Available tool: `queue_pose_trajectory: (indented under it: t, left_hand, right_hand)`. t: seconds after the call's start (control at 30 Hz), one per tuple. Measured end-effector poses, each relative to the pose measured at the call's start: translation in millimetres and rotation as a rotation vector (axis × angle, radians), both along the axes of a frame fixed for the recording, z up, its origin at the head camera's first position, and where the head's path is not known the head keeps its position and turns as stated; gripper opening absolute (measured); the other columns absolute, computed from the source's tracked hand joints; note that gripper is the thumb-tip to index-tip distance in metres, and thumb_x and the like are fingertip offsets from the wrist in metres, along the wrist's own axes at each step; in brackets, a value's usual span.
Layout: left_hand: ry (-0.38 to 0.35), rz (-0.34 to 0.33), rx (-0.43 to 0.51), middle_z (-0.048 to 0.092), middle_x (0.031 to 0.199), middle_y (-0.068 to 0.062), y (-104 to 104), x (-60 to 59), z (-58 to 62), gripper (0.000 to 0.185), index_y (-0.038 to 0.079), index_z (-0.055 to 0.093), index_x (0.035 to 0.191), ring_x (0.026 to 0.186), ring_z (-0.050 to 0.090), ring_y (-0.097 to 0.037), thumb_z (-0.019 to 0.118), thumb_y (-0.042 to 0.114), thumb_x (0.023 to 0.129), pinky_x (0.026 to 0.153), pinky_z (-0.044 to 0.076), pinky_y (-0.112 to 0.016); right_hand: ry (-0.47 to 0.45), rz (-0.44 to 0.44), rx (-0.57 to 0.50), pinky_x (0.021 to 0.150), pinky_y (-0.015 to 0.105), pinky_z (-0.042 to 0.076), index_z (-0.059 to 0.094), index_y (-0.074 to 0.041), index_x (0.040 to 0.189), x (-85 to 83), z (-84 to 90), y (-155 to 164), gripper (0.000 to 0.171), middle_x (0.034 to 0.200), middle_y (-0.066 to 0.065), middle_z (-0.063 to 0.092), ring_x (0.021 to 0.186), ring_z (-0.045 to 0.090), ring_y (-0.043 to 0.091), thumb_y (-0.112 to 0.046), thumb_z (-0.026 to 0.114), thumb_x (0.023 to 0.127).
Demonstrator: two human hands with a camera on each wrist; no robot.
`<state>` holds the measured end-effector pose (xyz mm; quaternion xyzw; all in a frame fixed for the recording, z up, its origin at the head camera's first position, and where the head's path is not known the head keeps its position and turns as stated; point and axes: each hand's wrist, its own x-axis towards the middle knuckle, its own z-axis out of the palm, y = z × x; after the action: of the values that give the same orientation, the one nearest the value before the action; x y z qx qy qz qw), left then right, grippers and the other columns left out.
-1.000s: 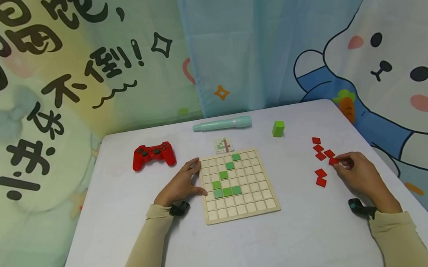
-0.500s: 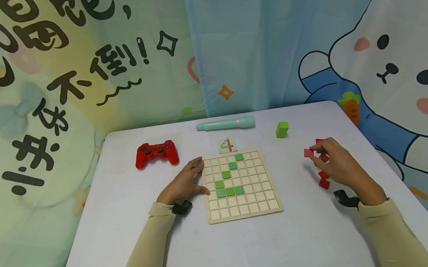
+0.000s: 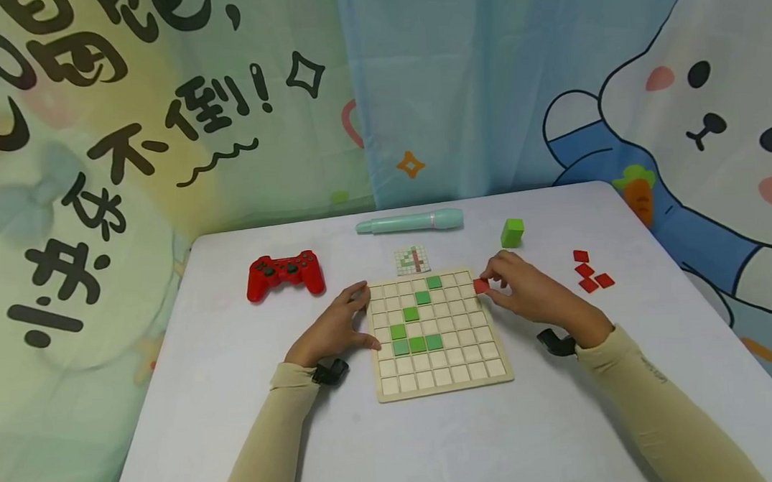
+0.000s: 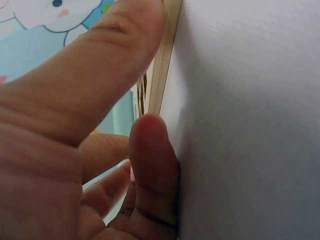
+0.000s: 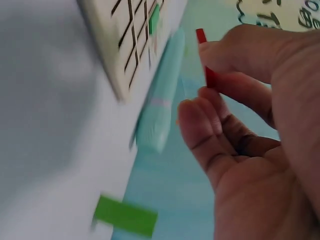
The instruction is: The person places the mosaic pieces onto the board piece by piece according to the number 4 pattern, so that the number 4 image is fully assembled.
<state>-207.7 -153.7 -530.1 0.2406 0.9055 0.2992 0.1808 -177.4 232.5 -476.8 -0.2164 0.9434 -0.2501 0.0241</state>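
Observation:
A square red tile (image 3: pixel 481 286) is pinched between the thumb and fingertips of my right hand (image 3: pixel 530 288), just above the right edge of the gridded wooden board (image 3: pixel 457 389). In the right wrist view the same tile (image 5: pixel 201 37) shows edge-on, apart from the board. Several green tiles (image 3: pixel 418 344) fill squares of the grid in a diagonal and a short row. My left hand (image 3: pixel 332 333) rests at the board's left edge, thumb and fingers spread along it. The left wrist view shows its thumb (image 4: pixel 100 60) against the board's wooden rim (image 4: pixel 167 65).
Loose red tiles (image 3: pixel 585 270) lie to the right; the right arm may hide others. Behind the board sit a small patterned card (image 3: pixel 412 260), a mint-green pen-like stick (image 3: pixel 411 222) and a green block (image 3: pixel 512 232). A red game controller (image 3: pixel 285 274) lies at left.
My right hand has picked a red tile from the loose group and carried it left to the board's right edge. My left hand has stayed at the board's left edge.

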Motion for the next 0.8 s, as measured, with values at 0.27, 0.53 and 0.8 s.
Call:
queue_pose_trajectory:
  t: [0.27,0.53,0.8]
  left_hand:
    - [0.005,0.008,0.006,0.022,0.179,-0.008,-1,0.5,-0.3,0.113,0.007,0.032,0.167,0.165,0.028,-0.033,0.096,0.036,0.078,0.129,0.037,-0.048]
    - [-0.007,0.004,0.016,0.022,0.179,-0.008,1,0.5,0.4,0.113,0.007,0.032,0.167,0.165,0.026,-0.034,0.096,0.034,0.078,0.13,0.037,-0.047]
    - [0.002,0.006,0.002,0.023,0.179,-0.009,-1,-0.7,2.6,0.113,0.006,0.032,0.167,0.165,0.027,-0.034,0.096,0.035,0.078,0.13,0.037,-0.046]
  right_hand:
    - [-0.083,0.127,0.007,0.08,0.034,0.051,0.066,-0.006,0.103,-30.6,-19.3,-40,0.009,0.105,0.009,0.064,0.093,0.057,0.02,-0.009,0.074,0.099]
    - [-0.063,0.174,0.037,0.076,0.032,0.049,0.067,-0.005,0.101,-41.8,-32.5,-56,0.007,0.099,0.008,0.062,0.086,0.052,0.015,-0.007,0.074,0.099]
    - [-0.083,0.181,0.027,0.078,0.035,0.051,0.067,-0.009,0.099,-44.3,-32.8,-62,0.011,0.1,0.006,0.063,0.09,0.056,0.016,-0.012,0.078,0.098]
